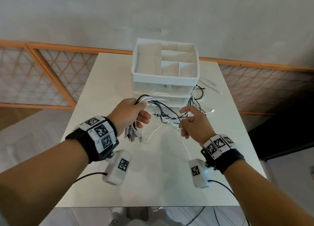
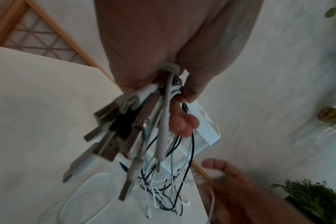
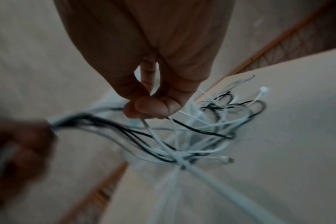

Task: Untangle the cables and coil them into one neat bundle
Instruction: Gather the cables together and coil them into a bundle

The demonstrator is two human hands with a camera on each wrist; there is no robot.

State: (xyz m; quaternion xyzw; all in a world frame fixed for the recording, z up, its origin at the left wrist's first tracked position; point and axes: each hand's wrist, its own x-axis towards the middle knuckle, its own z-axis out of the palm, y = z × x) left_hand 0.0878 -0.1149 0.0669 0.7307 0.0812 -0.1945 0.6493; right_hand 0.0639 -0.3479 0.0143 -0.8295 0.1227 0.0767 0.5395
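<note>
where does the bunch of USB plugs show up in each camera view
Head: USB plugs hang below the left hand, left of centre.
Left wrist: centre, fanning down-left.
Right wrist: not clearly visible; far left is blurred.
Shared landmark: white table.

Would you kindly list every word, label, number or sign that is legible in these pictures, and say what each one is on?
No text can be read with certainty.
Left wrist band: square black-and-white coded markers, with tiny characters beside them, too small to read.
Right wrist band: the same kind of markers, with no legible characters.
Wrist cameras: one coded marker each, no words.
White organizer box, cables: no print visible.
</note>
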